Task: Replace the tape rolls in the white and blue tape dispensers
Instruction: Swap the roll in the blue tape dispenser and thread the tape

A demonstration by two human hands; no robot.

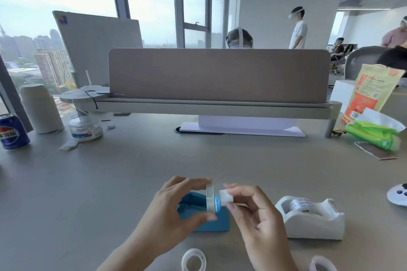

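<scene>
My left hand (176, 211) pinches a clear tape roll (210, 198) on edge above the blue tape dispenser (207, 220), which lies on the desk partly hidden behind the hand. My right hand (255, 211) grips a small white spool core (226, 197) right beside the roll's blue centre. The white tape dispenser (312, 220) stands to the right with a roll seated in it. A loose clear tape roll (193, 259) lies at the near edge, and another pale roll (321, 264) shows at the bottom right.
A Pepsi can (13, 132), a white bottle (40, 108) and a clear jar (86, 127) stand at the far left. A green tissue pack (374, 136) and orange bag (363, 92) are at the right. A grey desk divider (218, 75) runs across the back, with people beyond it.
</scene>
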